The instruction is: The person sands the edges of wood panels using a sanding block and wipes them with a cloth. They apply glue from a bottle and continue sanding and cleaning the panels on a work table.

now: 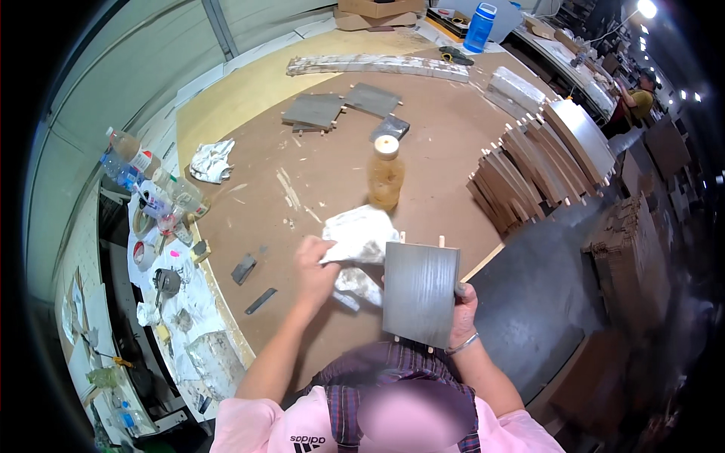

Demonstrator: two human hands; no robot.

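Observation:
My right hand (pixel 464 311) grips a grey wood-grain panel (pixel 421 294) by its right edge. Pale dowels stick out of the panel's upper and lower ends. It is tilted up in front of me, and some of my fingers are hidden behind it. My left hand (pixel 313 264) is closed on the edge of a crumpled white rag (pixel 359 235), to the left of the panel's top. A second stained cloth (pixel 358 287) lies on the table below that rag. Just beyond stands a capped bottle of amber liquid (pixel 386 175).
Grey panels (pixel 313 110) lie at the far side of the brown tabletop (pixel 257 189). Many dowelled panels (pixel 529 166) stand in a row on the right. Bottles (pixel 181 192) and tape rolls line the left. A blue jug (pixel 479 29) stands far right; a person (pixel 639 98) works beyond.

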